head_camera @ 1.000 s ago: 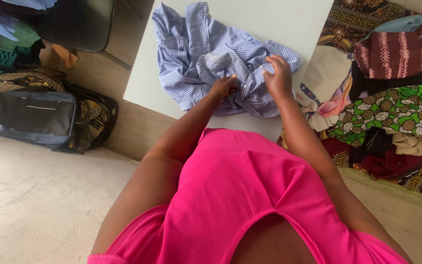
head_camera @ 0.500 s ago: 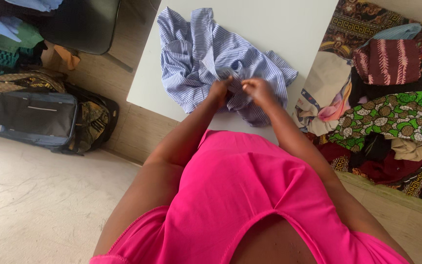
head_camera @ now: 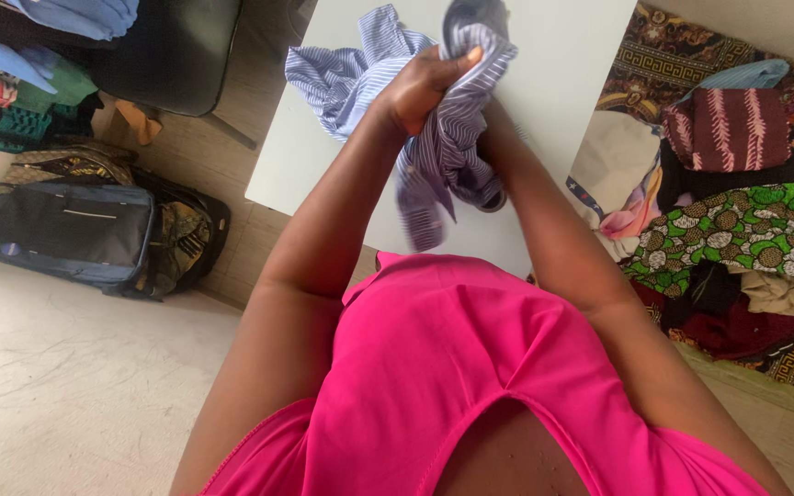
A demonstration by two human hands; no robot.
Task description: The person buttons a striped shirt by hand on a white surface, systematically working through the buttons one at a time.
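Observation:
A blue-and-white striped shirt (head_camera: 452, 138) hangs bunched in the air above the white table (head_camera: 562, 55), part of it still trailing on the tabletop at the far left. My left hand (head_camera: 420, 87) is closed around the upper part of the cloth. My right hand (head_camera: 493, 138) is mostly hidden behind the hanging fabric, and it appears to grip the shirt lower down.
A pile of patterned clothes (head_camera: 728, 184) lies to the right of the table. On the floor at left sit a dark bag (head_camera: 66, 234) and more folded clothes (head_camera: 11, 83) beside a dark chair (head_camera: 176, 50).
The shirt lay crumpled on the table with both hands working at its middle. Now both hands have lifted it up off the table toward me.

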